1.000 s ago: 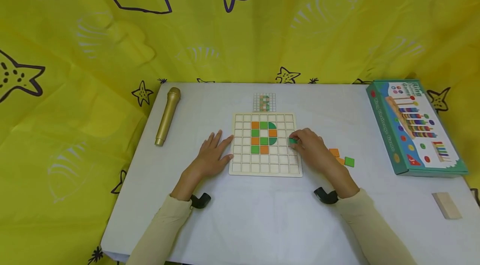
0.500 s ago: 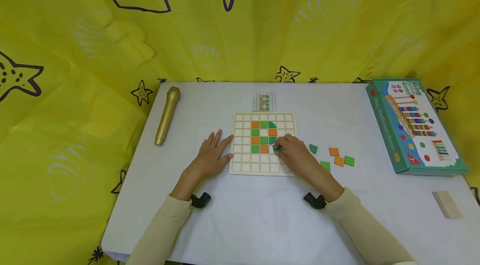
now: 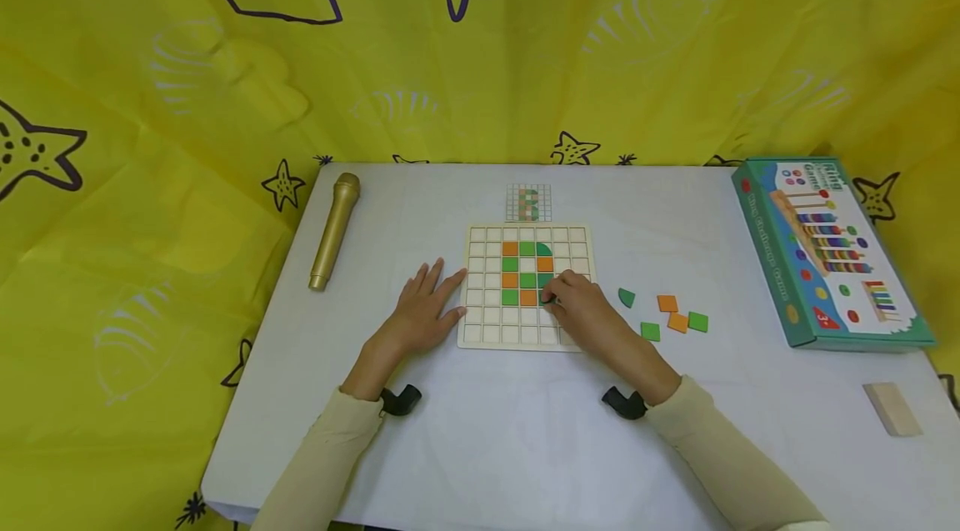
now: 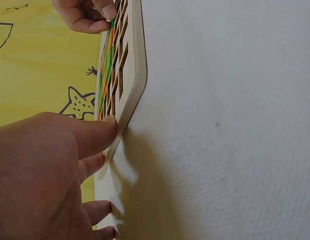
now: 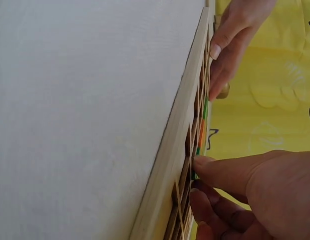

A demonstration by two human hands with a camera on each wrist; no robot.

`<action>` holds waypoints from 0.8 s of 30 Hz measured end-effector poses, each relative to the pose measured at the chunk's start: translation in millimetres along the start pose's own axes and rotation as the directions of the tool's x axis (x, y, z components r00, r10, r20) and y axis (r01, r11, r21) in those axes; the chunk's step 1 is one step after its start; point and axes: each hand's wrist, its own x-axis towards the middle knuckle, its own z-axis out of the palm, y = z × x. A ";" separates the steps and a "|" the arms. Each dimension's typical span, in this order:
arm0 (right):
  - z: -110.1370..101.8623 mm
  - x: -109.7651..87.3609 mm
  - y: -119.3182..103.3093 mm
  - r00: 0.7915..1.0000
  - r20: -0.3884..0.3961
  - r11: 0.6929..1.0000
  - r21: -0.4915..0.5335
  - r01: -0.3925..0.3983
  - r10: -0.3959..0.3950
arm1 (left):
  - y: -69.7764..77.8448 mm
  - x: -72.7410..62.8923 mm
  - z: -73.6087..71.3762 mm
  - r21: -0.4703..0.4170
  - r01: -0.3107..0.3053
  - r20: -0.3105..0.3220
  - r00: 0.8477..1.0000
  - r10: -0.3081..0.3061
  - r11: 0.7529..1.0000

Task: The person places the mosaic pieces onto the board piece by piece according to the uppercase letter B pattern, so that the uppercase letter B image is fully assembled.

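Note:
A pale wooden grid board (image 3: 491, 335) lies mid-table with orange and green tiles (image 3: 527, 280) set in its cells. My right hand (image 3: 588, 310) is over the board's right half, thumb and fingertips pinching a small dark green tile (image 5: 194, 176) at a cell beside the lowest orange one; the fingers hide most of this tile. On the board's left edge rests my left hand (image 3: 423, 310), fingers spread; in the left wrist view its thumb (image 4: 102, 132) touches the frame. Right of the board lie a dark green quarter-round tile (image 3: 627, 298) and several loose square tiles (image 3: 667, 303).
A small printed pattern card (image 3: 528, 202) lies just behind the board. A gold microphone (image 3: 335, 231) is at the left, a boxed game (image 3: 832, 256) at the right, and a plain wooden block (image 3: 892, 409) nearer the front. A yellow curtain (image 3: 480, 81) hangs behind the table.
My right hand has moved left from the board's right edge with the dark green tile, down to the cell beside the lowest orange tile. The left hand stays put.

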 end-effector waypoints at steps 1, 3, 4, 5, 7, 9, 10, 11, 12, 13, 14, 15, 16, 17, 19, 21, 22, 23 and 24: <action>-1.1 -0.4 0.3 1.000 0.004 1.000 0.000 0.003 -0.003 | 0.0 0.0 -0.1 -0.002 0.000 0.000 1.000 0.000 1.000; -4.5 -2.2 1.8 1.000 0.010 1.000 -0.001 0.013 -0.013 | -0.1 0.0 -0.1 -0.005 0.001 -0.001 1.000 -0.001 1.000; -6.7 -3.4 2.8 1.000 0.015 1.000 -0.003 0.010 -0.010 | -0.2 0.1 0.0 -0.006 0.002 0.001 1.000 -0.002 1.000; -9.0 -4.5 4.3 1.000 0.019 1.000 -0.005 0.009 -0.009 | -0.1 0.1 0.0 -0.007 0.002 0.001 1.000 -0.002 1.000; -15.6 -7.9 7.7 1.000 0.027 1.000 -0.008 -0.002 0.002 | 0.5 -0.1 -0.5 -0.008 0.005 0.004 1.000 -0.005 1.000; -23.7 -11.4 11.2 0.999 0.036 0.999 -0.010 -0.036 0.036 | 0.9 -0.6 -1.2 -0.005 0.005 0.007 1.000 -0.005 1.000; -28.4 -13.9 13.6 0.998 0.039 0.998 -0.010 -0.056 0.056 | 1.2 -0.8 -1.4 -0.004 0.005 0.007 1.000 -0.005 1.000; -33.0 -17.0 16.1 0.997 0.035 0.997 -0.012 -0.075 0.075 | 1.7 -1.1 -1.7 -0.003 0.005 0.008 1.000 -0.005 1.000; -38.0 -20.5 19.1 0.995 0.026 0.996 -0.011 -0.093 0.093 | 1.9 -1.5 -1.9 -0.003 0.004 0.007 1.000 -0.004 1.000; -42.7 -24.3 22.3 0.993 0.016 0.993 -0.010 -0.114 0.114 | 2.2 -1.8 -2.0 -0.003 0.003 0.005 1.000 -0.003 1.000; -47.1 -28.2 25.9 0.991 0.001 0.991 -0.014 -0.130 0.131 | 2.3 -2.1 -2.1 -0.002 0.002 0.005 1.000 -0.002 1.000; -51.4 -32.5 29.5 0.990 -0.013 0.989 -0.018 -0.144 0.144 | 2.4 -2.3 -2.1 0.000 0.001 0.003 1.000 -0.001 1.000; -55.1 -36.8 33.8 0.987 -0.025 0.987 -0.024 -0.160 0.160 | 2.6 -2.6 -2.2 -0.001 0.001 0.000 1.000 -0.001 1.000; -58.6 -41.0 37.8 0.984 -0.032 0.984 -0.025 -0.177 0.176 | 2.4 -2.8 -1.9 0.000 0.001 -0.003 1.000 -0.001 1.000; -64.5 -48.3 46.0 0.975 -0.041 0.975 -0.029 -0.218 0.217 | 2.8 -3.3 -2.0 -0.002 0.002 -0.008 1.000 -0.002 1.000; -68.6 -55.0 54.3 0.962 -0.039 0.962 -0.022 -0.271 0.270 | 3.1 -3.2 -1.9 -0.005 0.005 -0.011 1.000 -0.005 1.000; -70.7 -58.1 58.5 0.953 -0.038 0.953 -0.019 -0.302 0.301 | 3.1 -3.1 -1.7 -0.007 0.005 -0.012 1.000 -0.005 1.000; -72.1 -61.1 62.7 0.943 -0.042 0.943 -0.020 -0.331 0.330 | 3.3 -2.9 -1.6 -0.010 0.006 -0.011 1.000 -0.006 1.000; -73.3 -64.0 66.8 0.932 -0.052 0.933 -0.024 -0.359 0.358 | 3.5 -2.9 -1.7 -0.014 0.005 -0.010 1.000 -0.005 1.000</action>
